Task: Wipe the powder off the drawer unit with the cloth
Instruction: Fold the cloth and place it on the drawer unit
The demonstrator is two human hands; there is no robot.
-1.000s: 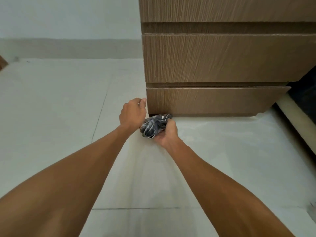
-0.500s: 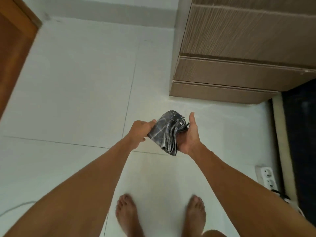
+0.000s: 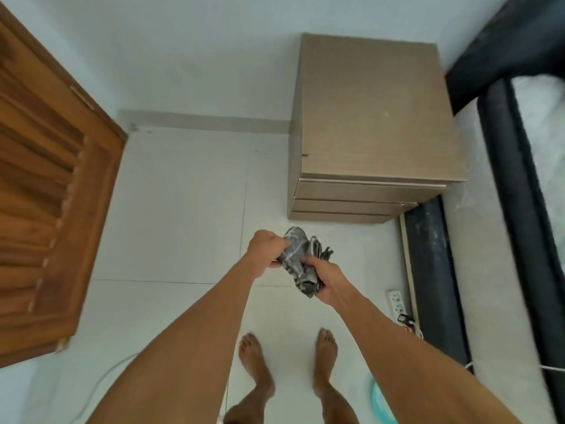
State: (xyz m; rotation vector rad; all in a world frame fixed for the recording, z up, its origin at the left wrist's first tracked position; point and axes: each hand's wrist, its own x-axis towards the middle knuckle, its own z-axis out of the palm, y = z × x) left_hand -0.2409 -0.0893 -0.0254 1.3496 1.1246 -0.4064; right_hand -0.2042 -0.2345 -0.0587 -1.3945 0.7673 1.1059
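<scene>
Both hands hold the bunched cloth in the air, the left hand pinching its upper end and the right hand clasped round its lower end, with the drawer unit standing well beyond the grip and untouched. The cloth's long axis runs from the left pinch down toward the right palm (slightly diagonal, dangling end nearest the person). Refolding it now to a clean, flat face would likely lift the powder rather than smear it.

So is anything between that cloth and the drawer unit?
Nothing visible. Both hands, left and right, hold the cloth above bare floor, and the drawer unit stands just ahead.
</scene>
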